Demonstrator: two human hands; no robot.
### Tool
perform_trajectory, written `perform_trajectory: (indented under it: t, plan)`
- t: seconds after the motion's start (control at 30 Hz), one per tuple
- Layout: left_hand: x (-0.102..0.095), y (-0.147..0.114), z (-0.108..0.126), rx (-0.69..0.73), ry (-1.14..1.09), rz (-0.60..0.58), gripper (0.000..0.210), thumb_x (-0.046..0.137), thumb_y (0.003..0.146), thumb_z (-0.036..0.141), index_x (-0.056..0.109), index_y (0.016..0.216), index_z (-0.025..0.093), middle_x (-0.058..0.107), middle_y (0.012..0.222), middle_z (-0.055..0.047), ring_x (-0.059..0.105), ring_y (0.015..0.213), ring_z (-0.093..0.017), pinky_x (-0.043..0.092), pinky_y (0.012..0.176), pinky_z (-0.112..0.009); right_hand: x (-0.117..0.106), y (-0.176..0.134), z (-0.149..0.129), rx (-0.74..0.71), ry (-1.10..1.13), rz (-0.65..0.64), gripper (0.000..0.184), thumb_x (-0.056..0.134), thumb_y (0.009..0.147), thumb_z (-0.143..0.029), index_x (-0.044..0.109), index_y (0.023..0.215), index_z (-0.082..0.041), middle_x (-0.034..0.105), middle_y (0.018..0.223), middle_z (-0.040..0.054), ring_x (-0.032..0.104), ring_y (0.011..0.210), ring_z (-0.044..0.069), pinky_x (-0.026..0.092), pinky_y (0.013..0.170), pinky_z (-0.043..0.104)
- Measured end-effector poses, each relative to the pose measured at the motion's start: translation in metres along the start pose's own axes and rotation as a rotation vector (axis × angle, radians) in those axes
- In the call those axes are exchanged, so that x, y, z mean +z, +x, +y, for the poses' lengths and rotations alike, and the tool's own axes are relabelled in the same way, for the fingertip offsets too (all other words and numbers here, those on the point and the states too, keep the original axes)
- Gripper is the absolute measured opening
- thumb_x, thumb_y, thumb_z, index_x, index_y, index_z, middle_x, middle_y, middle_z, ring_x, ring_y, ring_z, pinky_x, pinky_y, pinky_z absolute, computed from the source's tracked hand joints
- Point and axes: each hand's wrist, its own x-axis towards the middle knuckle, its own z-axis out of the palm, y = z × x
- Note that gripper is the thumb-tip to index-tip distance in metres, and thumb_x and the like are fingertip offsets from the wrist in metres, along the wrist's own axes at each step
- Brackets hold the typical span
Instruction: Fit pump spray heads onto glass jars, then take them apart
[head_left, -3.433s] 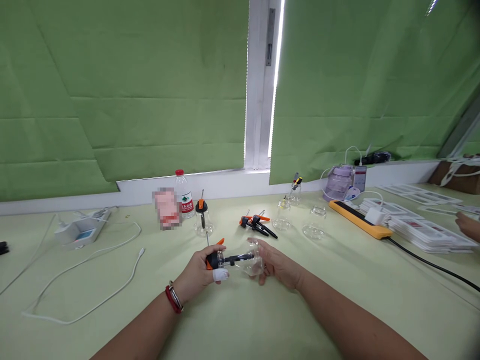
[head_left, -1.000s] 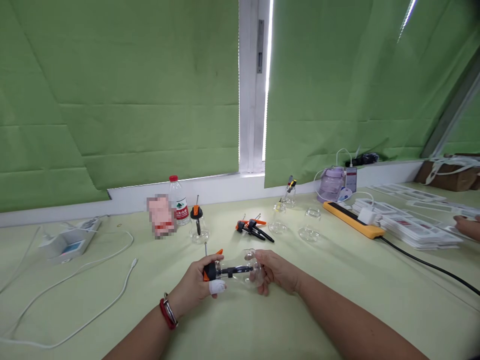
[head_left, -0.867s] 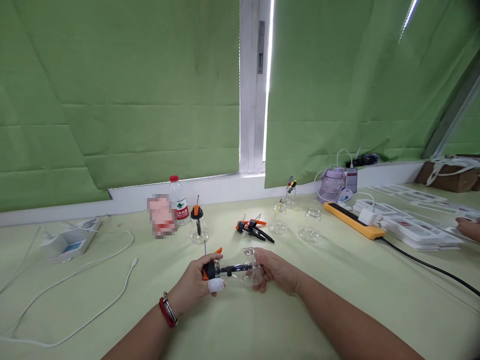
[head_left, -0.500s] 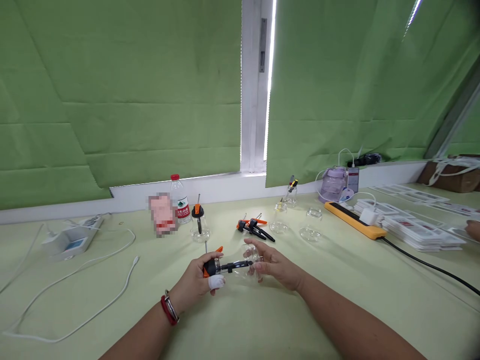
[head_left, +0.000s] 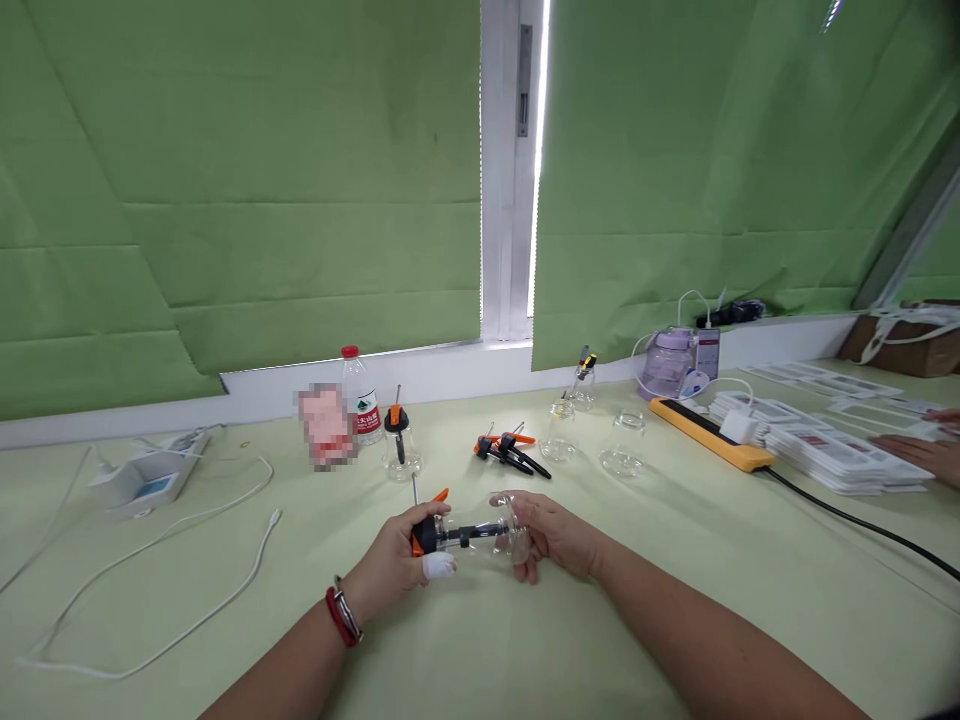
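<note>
A clear glass bottle (head_left: 491,520) lies sideways between my hands above the table. Its black-and-orange top (head_left: 424,537) has a thin metal rod and an orange lever, and a black stem runs inside the glass. Around this top my left hand (head_left: 401,548) is closed, a white wrap on its thumb. My right hand (head_left: 559,535) holds the wide base end, fingers curled round the glass. Beyond stand another bottle (head_left: 403,455) with the same top fitted and two open glass bottles (head_left: 622,445). Loose black-and-orange tops (head_left: 514,450) lie between them.
A red-capped water bottle (head_left: 364,405) and a blurred pink item (head_left: 328,427) stand at the back. White cables and a power strip (head_left: 161,475) lie left. Rightward are an orange power strip (head_left: 709,435), a purple jug (head_left: 666,365), stacked white cards (head_left: 825,455) and another person's hands (head_left: 919,455).
My right hand's fingers have shifted at the bottle's base, with fingertips now showing beneath it. My left hand keeps its hold. Another person's hands have come further into view at right.
</note>
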Motion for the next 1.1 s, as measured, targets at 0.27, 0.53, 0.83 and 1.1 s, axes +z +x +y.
perform_trajectory:
  t: [0.27,0.53,0.83,1.1]
  plan:
    - [-0.003,0.001,0.000,-0.023,0.033,0.016,0.061,0.076,0.062,0.034,0.051,0.115,0.016,0.047,0.074,0.002,0.042,0.051,-0.007,0.040,0.047,-0.022,-0.001,-0.005,-0.007,-0.100,-0.074,0.030,0.070,0.060,0.077,-0.051,0.030,0.137,-0.029,0.047,0.126,0.0135,0.063,0.082,0.018,0.050,0.053,0.025]
    - [-0.002,-0.002,0.001,0.002,0.015,0.005,0.063,0.076,0.061,0.034,0.051,0.115,0.016,0.046,0.074,0.003,0.040,0.054,-0.007,0.038,0.049,-0.021,0.001,-0.006,-0.008,-0.093,-0.059,0.029,0.061,0.064,0.076,-0.045,0.041,0.130,-0.027,0.054,0.111,0.0094,0.065,0.069,0.015,0.045,0.046,0.022]
    - [0.002,-0.002,0.001,0.014,0.052,-0.028,0.063,0.078,0.059,0.031,0.052,0.113,0.014,0.046,0.075,0.002,0.041,0.060,-0.009,0.038,0.053,-0.022,-0.005,0.003,0.006,0.049,-0.063,0.062,0.063,0.034,0.084,-0.063,0.048,0.119,-0.013,0.067,0.072,0.0083,0.055,0.040,0.012,0.038,0.034,0.021]
    - [0.001,-0.003,0.001,0.013,0.059,-0.003,0.062,0.077,0.060,0.031,0.052,0.115,0.015,0.047,0.075,0.003,0.043,0.057,-0.008,0.040,0.052,-0.023,0.000,-0.004,-0.004,-0.058,-0.044,0.064,0.058,0.044,0.084,-0.057,0.036,0.132,-0.025,0.060,0.099,0.0081,0.062,0.063,0.014,0.046,0.047,0.023]
